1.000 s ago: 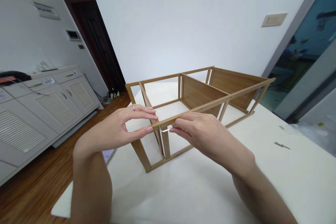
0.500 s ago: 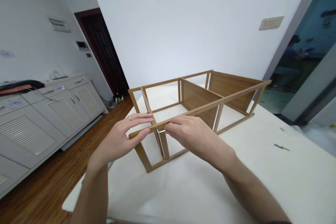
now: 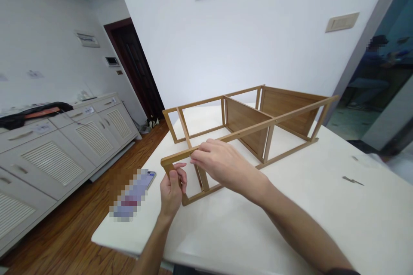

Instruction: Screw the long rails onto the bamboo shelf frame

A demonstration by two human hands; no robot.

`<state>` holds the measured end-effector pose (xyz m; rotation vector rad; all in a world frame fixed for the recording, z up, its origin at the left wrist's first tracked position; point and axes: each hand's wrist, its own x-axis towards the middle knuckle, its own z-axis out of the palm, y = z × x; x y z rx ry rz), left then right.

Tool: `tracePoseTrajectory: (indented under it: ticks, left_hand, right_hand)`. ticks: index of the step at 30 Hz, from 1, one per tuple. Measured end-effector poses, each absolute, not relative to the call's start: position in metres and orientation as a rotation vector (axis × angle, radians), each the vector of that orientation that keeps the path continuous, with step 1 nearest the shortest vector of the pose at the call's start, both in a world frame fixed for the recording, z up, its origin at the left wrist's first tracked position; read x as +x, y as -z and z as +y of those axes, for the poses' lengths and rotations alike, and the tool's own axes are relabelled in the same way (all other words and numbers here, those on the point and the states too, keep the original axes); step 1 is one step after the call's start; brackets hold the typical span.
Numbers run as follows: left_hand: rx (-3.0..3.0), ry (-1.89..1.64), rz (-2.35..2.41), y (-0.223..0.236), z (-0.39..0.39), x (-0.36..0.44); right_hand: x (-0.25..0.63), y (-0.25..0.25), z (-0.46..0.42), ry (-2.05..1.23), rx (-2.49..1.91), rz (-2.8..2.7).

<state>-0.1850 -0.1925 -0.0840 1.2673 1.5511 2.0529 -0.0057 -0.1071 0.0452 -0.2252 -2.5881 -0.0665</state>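
Left grip point(image 3: 171, 191) clamped on end of rail point(image 3: 245, 131); right grip point(image 3: 219, 165) beside rail, fingers together, contact unclear. Shelf frame point(image 3: 290, 153) on desk point(image 3: 322, 210). I'd hold rail level, avoid twisting joint.

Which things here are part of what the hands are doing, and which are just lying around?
Being worked on:
the left hand, gripping the end of a wooden rail
the right hand, at that rail
the wooden frame with panels

Just lying around:
a blurred phone
a small metal piece on the table
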Motion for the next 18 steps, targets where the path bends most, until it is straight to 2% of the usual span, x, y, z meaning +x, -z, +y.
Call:
tracePoseTrajectory:
  ticks: [5,9,14,16,18]
  left_hand:
    - [1.178,-2.159,1.558,0.093,-0.184,-0.174]
    - [1.185,-2.166,1.604,0.087,-0.186,-0.177]
    - [1.516,-2.334,1.893,0.049,-0.199,-0.184]
    - [1.902,-2.175,2.158,0.026,-0.203,-0.184]
    - [2.161,-1.826,2.327,0.006,-0.205,-0.182]
  right_hand:
    - [0.003,-0.05,-0.116,-0.072,-0.036,-2.703]
    - [0.028,-0.066,-0.104,-0.31,-0.262,-2.583]
    - [0.054,-0.074,-0.079,-0.352,-0.471,-2.363]
    - [0.058,-0.075,-0.074,-0.342,-0.504,-2.317]
    - [0.06,-0.076,-0.071,-0.341,-0.523,-2.323]
